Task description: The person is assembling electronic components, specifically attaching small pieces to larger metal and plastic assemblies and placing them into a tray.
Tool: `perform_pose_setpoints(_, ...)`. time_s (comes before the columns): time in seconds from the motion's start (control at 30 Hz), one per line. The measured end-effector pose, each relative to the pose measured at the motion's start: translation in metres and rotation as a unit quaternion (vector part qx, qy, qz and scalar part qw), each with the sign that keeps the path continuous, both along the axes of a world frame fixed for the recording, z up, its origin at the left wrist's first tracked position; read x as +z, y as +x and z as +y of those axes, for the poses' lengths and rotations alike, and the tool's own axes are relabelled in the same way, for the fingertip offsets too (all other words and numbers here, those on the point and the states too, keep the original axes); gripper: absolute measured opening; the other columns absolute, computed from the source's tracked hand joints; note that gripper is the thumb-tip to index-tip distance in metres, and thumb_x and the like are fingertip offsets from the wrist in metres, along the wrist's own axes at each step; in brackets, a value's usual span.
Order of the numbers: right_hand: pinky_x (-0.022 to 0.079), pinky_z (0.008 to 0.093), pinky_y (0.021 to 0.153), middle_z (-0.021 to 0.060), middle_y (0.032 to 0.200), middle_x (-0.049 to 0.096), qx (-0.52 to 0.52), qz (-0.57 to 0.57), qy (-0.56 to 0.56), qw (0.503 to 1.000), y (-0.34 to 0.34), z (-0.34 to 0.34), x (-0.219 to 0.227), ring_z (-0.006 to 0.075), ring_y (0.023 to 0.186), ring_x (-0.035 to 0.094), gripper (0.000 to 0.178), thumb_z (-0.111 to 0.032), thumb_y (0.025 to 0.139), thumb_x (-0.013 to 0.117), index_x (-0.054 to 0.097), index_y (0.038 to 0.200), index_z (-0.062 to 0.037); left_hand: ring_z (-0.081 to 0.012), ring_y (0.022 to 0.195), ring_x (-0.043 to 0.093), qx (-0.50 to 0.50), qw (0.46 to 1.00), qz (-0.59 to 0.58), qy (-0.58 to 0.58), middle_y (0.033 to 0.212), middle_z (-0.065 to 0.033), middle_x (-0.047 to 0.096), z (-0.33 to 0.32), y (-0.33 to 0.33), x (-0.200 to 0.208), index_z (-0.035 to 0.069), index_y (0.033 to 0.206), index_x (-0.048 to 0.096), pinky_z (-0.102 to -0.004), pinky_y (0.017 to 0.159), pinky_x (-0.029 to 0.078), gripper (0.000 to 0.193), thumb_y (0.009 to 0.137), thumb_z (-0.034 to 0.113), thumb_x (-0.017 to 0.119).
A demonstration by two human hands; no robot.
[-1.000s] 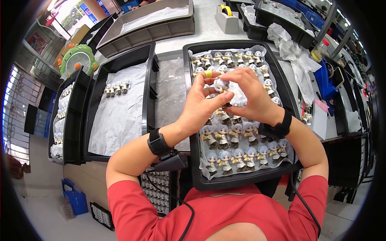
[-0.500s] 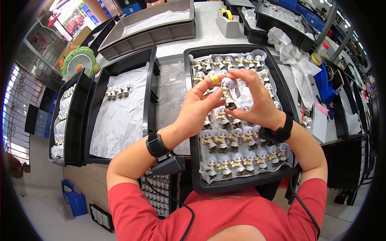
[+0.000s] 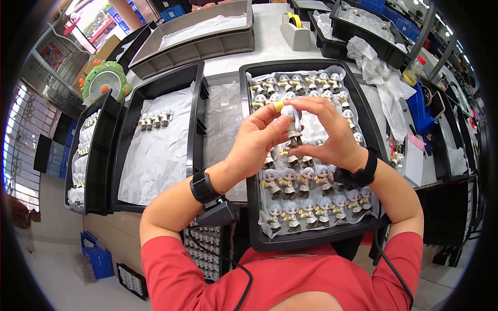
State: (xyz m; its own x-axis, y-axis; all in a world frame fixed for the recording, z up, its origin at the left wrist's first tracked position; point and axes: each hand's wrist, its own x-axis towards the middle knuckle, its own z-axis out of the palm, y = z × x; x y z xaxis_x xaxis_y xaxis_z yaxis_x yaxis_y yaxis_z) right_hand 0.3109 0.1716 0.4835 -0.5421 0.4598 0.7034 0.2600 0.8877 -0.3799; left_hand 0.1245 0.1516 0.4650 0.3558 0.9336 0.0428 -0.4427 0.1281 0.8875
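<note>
A small figurine (image 3: pixel 294 124) with pale grey-lilac hair, a white outfit and dark boots stands upright between my two hands, above a black tray. My left hand (image 3: pixel 259 136) pinches its head side between thumb and forefinger; a yellow wrap covers a fingertip. My right hand (image 3: pixel 333 129) curves round the other side, fingers at the top and thumb by the boots. Below lies the black tray (image 3: pixel 254 228), lined with white paper and filled with rows of similar figurines (image 3: pixel 306 180). My hands hide some of the middle rows.
Left of it, another paper-lined black tray (image 3: pixel 155 155) holds a short row of figurines (image 3: pixel 154 119). Farther left are a narrower filled tray (image 3: pixel 98 155) and a green fan (image 3: pixel 106 83). A grey tray (image 3: pixel 202 44) and a tape dispenser (image 3: pixel 295 33) stand behind. Crumpled paper (image 3: pixel 381 78) lies right.
The figurine has turned between my fingers, its face no longer toward me and more of its side and hair showing. My hands have stayed in nearly the same place.
</note>
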Motion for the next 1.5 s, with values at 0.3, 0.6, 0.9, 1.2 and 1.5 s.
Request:
perform_pose_setpoints(0.3,0.043,0.0335,0.089,0.0106,0.113,0.056,-0.007,0.016,-0.060,0.998,0.000,-0.002,0.000,0.0249,0.104,0.055,0.072,-0.021,0.056,0.083,0.051,0.118,-0.0041,-0.0255,0.103,0.058,-0.060,0.996,-0.056,-0.030,0.112,-0.0087,0.056,0.000,0.000,0.003,0.004,0.119,0.046,-0.0325,0.080,0.053,0.030,0.092,0.017,0.049)
perform_pose_setpoints(0.6,0.044,0.0350,0.088,0.0120,0.112,0.055,-0.009,0.021,-0.035,0.999,0.002,0.004,-0.001,0.0278,0.103,0.054,0.073,-0.027,0.059,0.081,0.049,0.121,-0.0057,-0.0264,0.106,0.057,-0.070,0.992,-0.106,-0.025,0.114,-0.0067,0.055,0.001,0.000,0.003,0.007,0.121,0.045,-0.0336,0.082,0.050,0.031,0.093,0.020,0.049)
perform_pose_setpoints(0.9,0.044,0.0343,0.088,0.0112,0.111,0.056,0.009,0.024,-0.093,0.995,0.002,0.005,-0.002,0.0265,0.104,0.054,0.065,-0.020,0.060,0.081,0.053,0.116,-0.0059,-0.0277,0.109,0.054,-0.061,0.992,-0.108,-0.025,0.121,-0.0100,0.051,0.002,-0.002,0.002,0.005,0.121,0.043,-0.0356,0.086,0.050,0.030,0.094,0.018,0.046)
perform_pose_setpoints(1.2,0.048,0.0296,0.079,0.0080,0.095,0.061,-0.028,0.078,-0.120,0.989,0.001,0.001,-0.004,0.0180,0.086,0.061,0.040,-0.015,0.067,0.078,0.057,0.099,-0.0026,-0.0195,0.102,0.056,0.042,0.990,-0.131,-0.020,0.109,-0.0077,0.053,-0.003,-0.001,0.009,0.008,0.113,0.039,-0.0341,0.091,0.046,0.031,0.088,0.012,0.057)
perform_pose_setpoints(1.5,0.049,0.0266,0.076,0.0085,0.090,0.064,-0.026,0.116,-0.201,0.972,0.003,0.004,-0.011,0.0160,0.084,0.062,0.028,-0.010,0.073,0.073,0.059,0.096,-0.0011,-0.0177,0.104,0.055,0.057,0.990,-0.128,0.010,0.111,-0.0096,0.054,-0.002,0.002,0.010,0.009,0.111,0.041,-0.0309,0.095,0.044,0.028,0.087,0.007,0.056)
